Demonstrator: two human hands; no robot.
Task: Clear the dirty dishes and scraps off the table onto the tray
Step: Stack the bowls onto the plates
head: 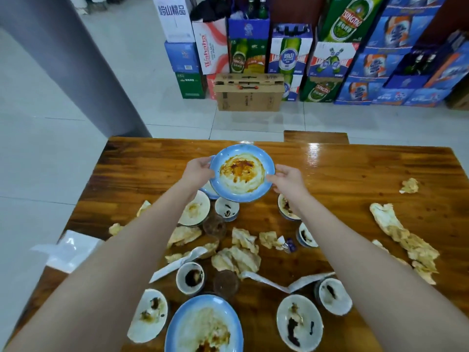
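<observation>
INSPECTOR: Fingers (206, 160) first. The fingers and thumb of your left hand (200, 170) are curled round the left rim of the blue-rimmed plate (242, 174) and clamp it. How they lie under the plate is hidden. Report the right side.

REFERENCE: Your right hand (288, 179) pinches the right rim. The thumb lies on the rim's upper face and the other fingers are closed together at the edge and beneath it. Neither hand is spread. The plate sits between your 2 hands, gripped at opposite points of its rim, with both forearms stretched forward.

INSPECTOR: State the plate's position.

REFERENCE: You hold it clear of the table (368, 174), over the far middle of the tabletop, with its face tilted toward you. Part of a lower plate (208, 191), also blue at the rim, shows under its lower-left edge. A small bowl (226, 209) with dark residue stands just beyond its near edge. Crumpled napkins (236, 257) lie on the table nearer to you, well apart from both hands.

INSPECTOR: State the plate's condition.

REFERENCE: It is round, with 1 blue band at the rim and a white well. An orange-red oily smear covers the upper centre of the well. A pale film fills the lower part. Brown streaks run along the lower-right inner edge.
</observation>
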